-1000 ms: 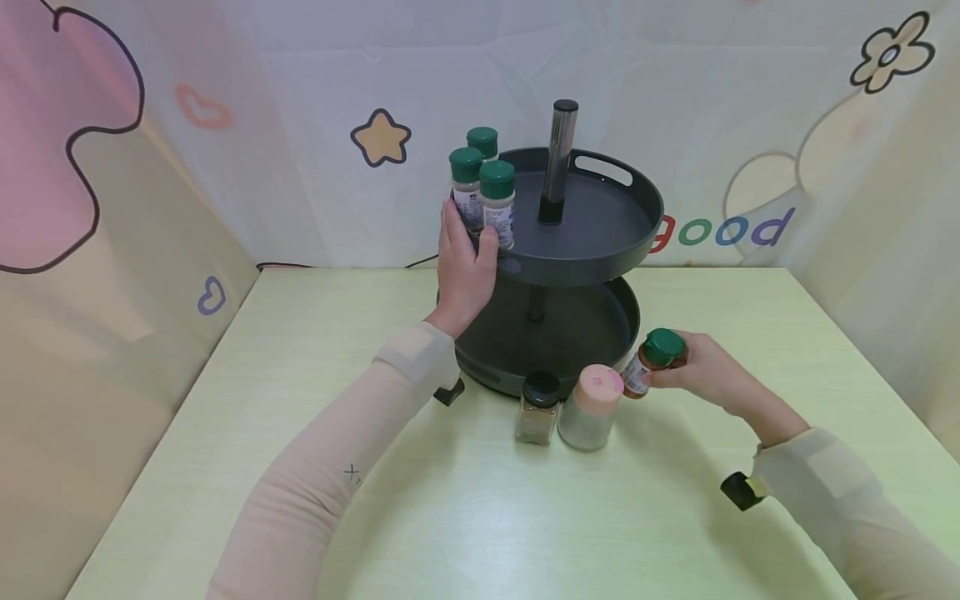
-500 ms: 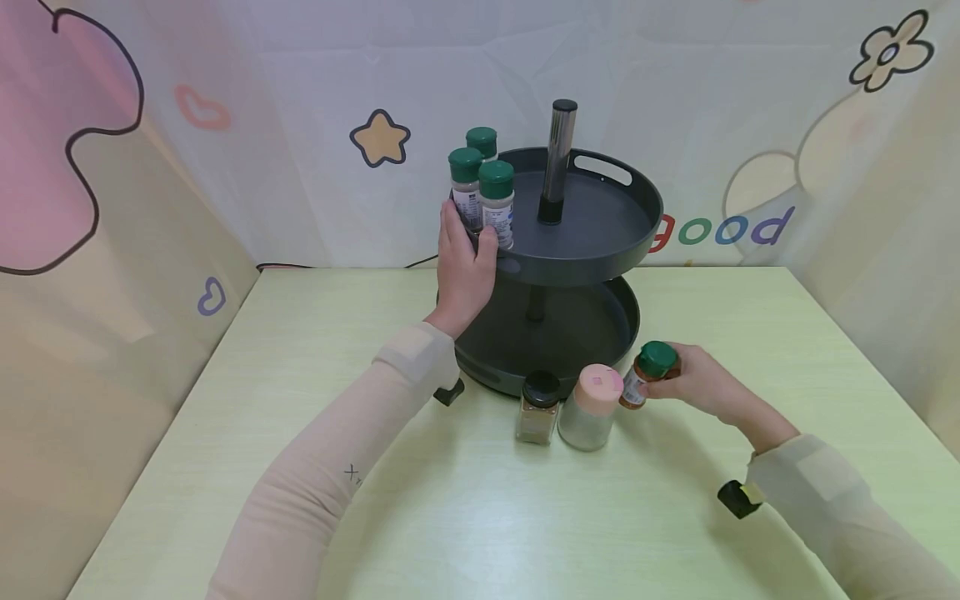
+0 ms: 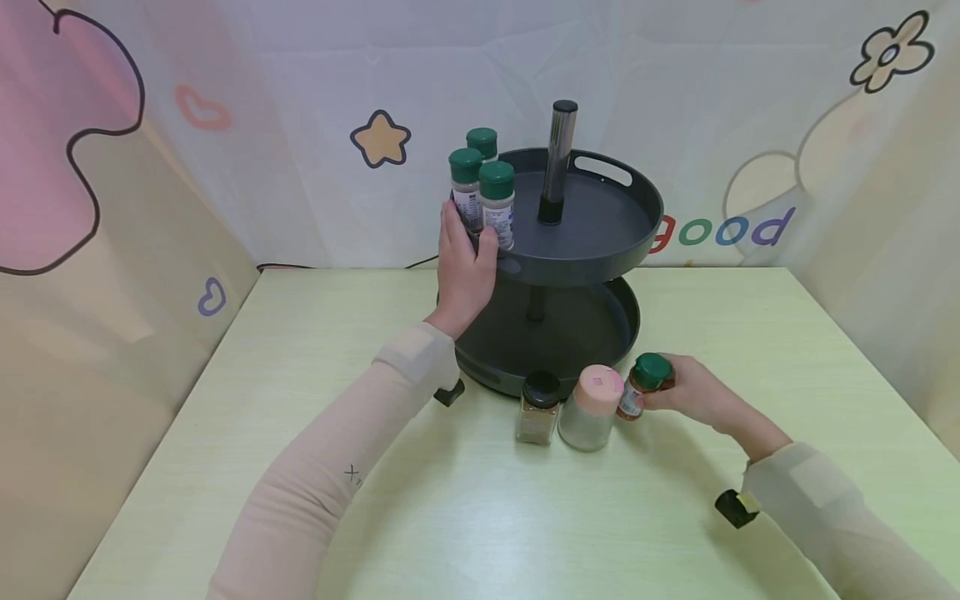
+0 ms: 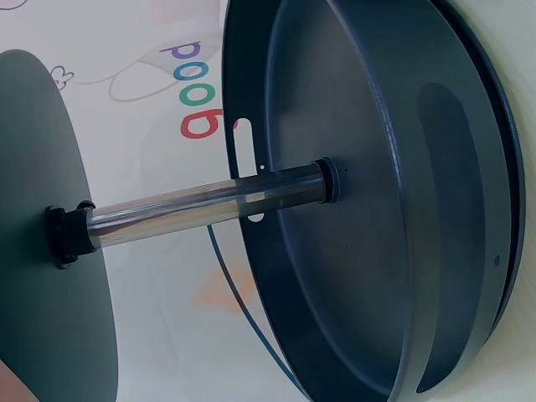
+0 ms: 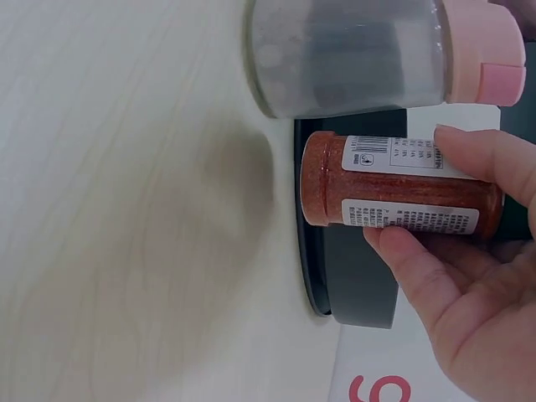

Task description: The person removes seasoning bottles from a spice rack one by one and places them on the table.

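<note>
My right hand (image 3: 693, 387) pinches a green-capped spice jar (image 5: 402, 184) of red powder between thumb and fingers. The jar is tilted, its base beside a pink-capped glass shaker (image 3: 590, 408). Just left of the shaker, a small square jar with a black lid (image 3: 538, 408) stands on the table. My left hand (image 3: 467, 271) rests against the left edge of a dark two-tier tray stand (image 3: 600, 265), fingers extended and thumb at the upper rim. Several green-capped spice jars (image 3: 497, 204) sit close together there on the upper tier.
The lower tier (image 3: 547, 350) sits behind the black-lidded jar and the shaker. A metal post (image 3: 557, 158) rises from the upper tier. The pale table (image 3: 315, 375) meets a printed cloth backdrop (image 3: 300, 100); a thin cable (image 3: 423, 261) shows at the back.
My right hand has moved down and slightly left with the red spice jar, toward the shaker's side. The left hand and tray stand stay in place.
</note>
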The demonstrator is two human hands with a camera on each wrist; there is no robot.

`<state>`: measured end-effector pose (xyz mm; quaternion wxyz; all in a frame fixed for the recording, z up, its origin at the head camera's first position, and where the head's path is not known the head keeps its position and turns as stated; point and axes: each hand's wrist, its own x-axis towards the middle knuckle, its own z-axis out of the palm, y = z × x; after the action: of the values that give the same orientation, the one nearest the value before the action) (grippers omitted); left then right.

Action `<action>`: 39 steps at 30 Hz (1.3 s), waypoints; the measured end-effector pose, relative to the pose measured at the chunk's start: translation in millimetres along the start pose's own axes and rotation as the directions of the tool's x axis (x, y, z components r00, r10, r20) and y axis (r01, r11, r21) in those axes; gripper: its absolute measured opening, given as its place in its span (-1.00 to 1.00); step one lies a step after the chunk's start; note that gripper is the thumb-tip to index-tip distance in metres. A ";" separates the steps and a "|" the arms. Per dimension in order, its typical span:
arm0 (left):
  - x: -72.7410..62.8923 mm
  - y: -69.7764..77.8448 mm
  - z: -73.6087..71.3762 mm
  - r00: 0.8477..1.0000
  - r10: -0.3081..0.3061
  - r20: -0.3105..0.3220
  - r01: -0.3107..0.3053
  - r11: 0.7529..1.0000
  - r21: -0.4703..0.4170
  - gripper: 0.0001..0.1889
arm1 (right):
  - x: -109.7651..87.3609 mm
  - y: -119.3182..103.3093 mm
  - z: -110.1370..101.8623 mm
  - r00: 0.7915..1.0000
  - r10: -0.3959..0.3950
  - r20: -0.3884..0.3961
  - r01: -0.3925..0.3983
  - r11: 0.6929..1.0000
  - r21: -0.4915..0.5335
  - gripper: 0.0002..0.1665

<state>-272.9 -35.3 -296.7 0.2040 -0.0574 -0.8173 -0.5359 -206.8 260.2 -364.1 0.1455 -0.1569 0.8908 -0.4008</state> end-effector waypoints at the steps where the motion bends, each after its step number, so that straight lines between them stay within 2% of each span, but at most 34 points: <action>1: 0.0 0.0 0.1 1.000 0.002 -0.001 -0.002 1.000 -0.001 -0.29 | 0.4 1.1 0.6 1.000 0.002 0.000 -0.002 1.000 -0.001 -0.56; 18: 0.6 -1.9 0.8 1.000 0.004 -0.004 -0.004 1.000 0.005 -0.29 | 0.2 6.5 7.3 1.000 0.005 0.029 -0.005 1.000 -0.003 -0.60; 39: 0.4 -1.3 0.9 1.000 0.013 -0.004 -0.013 1.000 0.003 -0.29 | 3.0 11.8 10.3 0.999 -0.032 0.041 0.032 0.999 -0.004 -0.66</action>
<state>-273.9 -35.1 -298.0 0.2094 -0.0615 -0.8172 -0.5334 -207.4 259.6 -380.0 0.1569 -0.1796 0.8860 -0.3977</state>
